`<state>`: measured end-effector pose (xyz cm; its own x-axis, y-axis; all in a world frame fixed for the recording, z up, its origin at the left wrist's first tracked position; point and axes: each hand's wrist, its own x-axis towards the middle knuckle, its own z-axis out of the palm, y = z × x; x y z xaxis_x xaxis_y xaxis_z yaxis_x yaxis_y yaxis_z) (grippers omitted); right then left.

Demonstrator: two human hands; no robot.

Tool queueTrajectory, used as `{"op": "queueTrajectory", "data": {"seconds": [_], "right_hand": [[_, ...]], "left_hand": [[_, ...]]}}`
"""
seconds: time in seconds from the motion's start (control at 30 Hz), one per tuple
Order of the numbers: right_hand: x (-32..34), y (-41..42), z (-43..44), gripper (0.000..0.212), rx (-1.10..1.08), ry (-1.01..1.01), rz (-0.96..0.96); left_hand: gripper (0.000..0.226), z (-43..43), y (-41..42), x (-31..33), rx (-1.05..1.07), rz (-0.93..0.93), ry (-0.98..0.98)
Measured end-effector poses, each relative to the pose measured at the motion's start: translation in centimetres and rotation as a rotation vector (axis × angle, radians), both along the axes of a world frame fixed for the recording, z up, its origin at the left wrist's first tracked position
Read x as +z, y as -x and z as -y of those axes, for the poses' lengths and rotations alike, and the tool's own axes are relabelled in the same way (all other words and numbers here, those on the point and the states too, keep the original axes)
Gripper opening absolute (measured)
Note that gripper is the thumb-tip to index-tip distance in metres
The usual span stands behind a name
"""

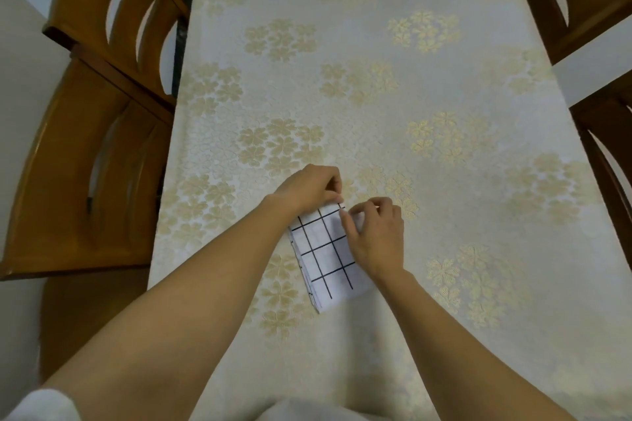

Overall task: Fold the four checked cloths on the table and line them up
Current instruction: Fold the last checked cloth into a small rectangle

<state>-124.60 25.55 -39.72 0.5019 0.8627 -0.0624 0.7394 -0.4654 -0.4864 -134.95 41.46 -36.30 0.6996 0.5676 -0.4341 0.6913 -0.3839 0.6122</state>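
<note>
Folded checked cloth [326,258], white w/ thin black grid, lies a bit below centre of frame on the table [427,85], which is covered w/ a cream tablecloth w/ pale gold flower clusters. Cloth is a narrow rectangle, long axis tilted, far end leaning left; layered edges show along its left side.

Left hand [307,186] sits at the cloth's far end, just above centre; fingers curled, thumb & fingertips pinching the top-left corner. Right hand [374,232] lies over the cloth's right edge, centre-right of it; fingers bent, thumb & forefinger pinching the cloth near the top-right corner. Both hands nearly touch at that far edge. Both forearms bare, reaching in from bottom of frame; white sleeve [44,405] at lower left.

Only one checked cloth in view.

Wooden chairs: two at left of frame [85,154], darker ones at upper right [567,0] & right edge.
</note>
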Motion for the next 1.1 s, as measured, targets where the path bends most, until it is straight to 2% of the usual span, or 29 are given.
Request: {"op": "queueTrajectory", "data": {"seconds": [0.1,0.27,0.43,0.53,0.63,0.7,0.77,0.8,0.87,0.97,1.1], "right_hand": [[1.2,-1.4,-1.5,0.039,0.02,0.136,-0.132],[1.7,-4.5,-3.2,0.048,0.148,0.288,-0.228],[3.2,-7.9,-3.8,0.05,0.19,0.446,-0.02],[3.3,-8.6,-3.9,0.049,0.148,0.419,0.013],[2.1,-8.3,-3.6,0.043,0.024,0.248,0.055],[1.2,-7.4,-3.1,0.042,-0.025,0.071,0.146],[0.5,-5.6,-2.6,0.042,0.055,-0.089,0.197],[0.3,-4.3,-2.5,0.043,0.134,-0.122,0.174],[0.1,-1.8,-1.9,0.048,0.244,-0.123,0.067],[-0.8,-0.4,-0.3,0.06,0.258,-0.008,-0.05],[-2.7,-1.5,1.2,0.061,0.323,0.097,0.091]], "left_hand": [[0.012,0.4,0.2,0.1,0.126,0.106,0.06],[0.017,1.0,0.7,-0.1,0.523,0.237,0.115],[0.018,2.2,1.9,-1.3,0.74,0.252,0.199],[0.016,3.5,2.0,-1.7,0.802,0.244,0.179],[0.012,4.5,1.6,-1.8,0.689,0.241,0.025],[0.018,5.0,1.4,-2.2,0.545,0.16,-0.252],[0.033,5.9,0.9,-2.5,0.471,0.066,-0.532],[0.038,6.6,0.4,-2.5,0.438,0.085,-0.592],[0.049,8.3,-0.7,-2.6,0.313,0.142,-0.545],[0.066,10.0,-0.8,-4.2,0.15,0.07,-0.406],[0.062,10.2,0.9,-5.7,-0.038,-0.128,-0.563]]}}
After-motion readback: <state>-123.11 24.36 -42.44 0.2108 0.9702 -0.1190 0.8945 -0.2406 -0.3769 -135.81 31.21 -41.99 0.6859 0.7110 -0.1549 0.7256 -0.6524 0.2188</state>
